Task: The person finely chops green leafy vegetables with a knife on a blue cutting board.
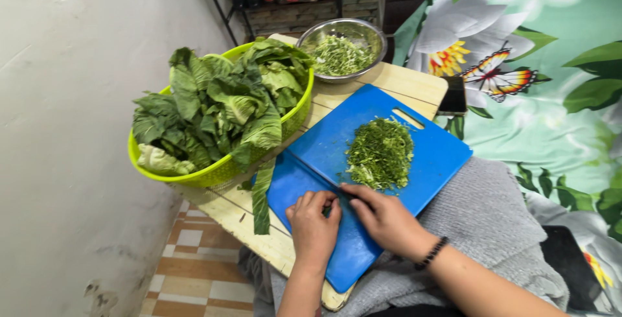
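Note:
A blue cutting board [433, 155] lies on a small wooden table [414, 87], with a pile of finely chopped greens [380, 153] in its middle. Both my hands rest on the board's near end, just below the pile. My left hand [313, 228] is curled with its fingers down over a small bit of green leaf. My right hand [387, 220] is closed beside it, touching it, around a dark knife [345, 196] of which only a thin stretch shows. A black bead bracelet sits on my right wrist.
A lime-green plastic basket [214, 173] heaped with whole leafy greens stands left of the board, one leaf hanging over the table. A steel bowl [374, 37] of chopped greens sits at the far end. A dark phone [453, 95] lies at the table's right edge. A grey blanket covers my lap; floral fabric lies to the right.

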